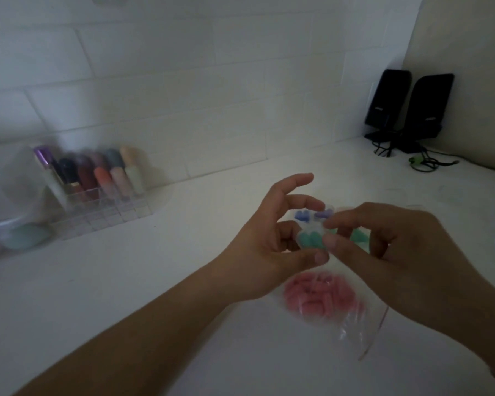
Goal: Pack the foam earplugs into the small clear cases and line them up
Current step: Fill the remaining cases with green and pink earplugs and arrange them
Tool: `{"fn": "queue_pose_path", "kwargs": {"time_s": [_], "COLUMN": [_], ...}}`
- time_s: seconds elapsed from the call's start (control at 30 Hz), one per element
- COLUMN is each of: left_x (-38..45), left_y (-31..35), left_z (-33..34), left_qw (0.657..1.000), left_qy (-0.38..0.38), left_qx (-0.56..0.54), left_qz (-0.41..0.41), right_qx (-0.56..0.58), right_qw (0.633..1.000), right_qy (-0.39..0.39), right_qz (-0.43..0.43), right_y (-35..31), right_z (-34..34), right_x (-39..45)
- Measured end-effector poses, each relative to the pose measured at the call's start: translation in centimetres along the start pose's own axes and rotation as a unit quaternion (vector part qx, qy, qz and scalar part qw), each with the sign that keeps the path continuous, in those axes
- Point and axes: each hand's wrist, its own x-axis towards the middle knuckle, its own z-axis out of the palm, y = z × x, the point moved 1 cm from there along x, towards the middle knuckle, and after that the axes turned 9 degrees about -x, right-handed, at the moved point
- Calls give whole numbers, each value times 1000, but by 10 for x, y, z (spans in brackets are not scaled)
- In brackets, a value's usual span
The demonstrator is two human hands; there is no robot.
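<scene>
Both hands meet over the white counter around a small clear case (312, 238) holding teal earplugs. My left hand (272, 241) pinches the case between thumb and fingers. From the right, my right hand (389, 247) pinches the same case with thumb and forefinger. Beyond the hands, cases with blue earplugs (303, 216) and purple earplugs (322, 214) lie on the counter, and another teal pair (359, 237) shows behind my right fingers. A clear plastic bag (355, 330) with several pink earplugs (319, 295) lies below the hands. The picture is blurred.
A clear acrylic organiser (97, 195) with several coloured tubes stands at the left by the tiled wall. A clear box (3, 212) and a teal sponge (26, 237) sit further left. Two black speakers (409, 107) with cables stand in the far right corner.
</scene>
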Motion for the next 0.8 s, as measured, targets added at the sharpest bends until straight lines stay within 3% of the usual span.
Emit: {"fn": "queue_pose_path", "kwargs": {"time_s": [0.27,0.4,0.47,0.63,0.8], "left_x": [-2,13,31,84,108], "left_y": [2,3,8,1,-16], "left_z": [0,0,3,34,55], "left_qw": [993,966,946,907,875], "left_qy": [14,83,105,19,-10], "left_qx": [113,242,305,421,484], "left_qz": [43,46,41,-8,-21], "right_qx": [60,171,187,83,-31], "right_qw": [996,969,952,953,964], "right_qy": [-40,36,29,-50,-102], "right_qz": [44,176,239,287,242], "right_y": [-4,48,80,122,121], "right_z": [-11,-37,-46,-40,-7], "right_x": [5,22,25,26,25]}}
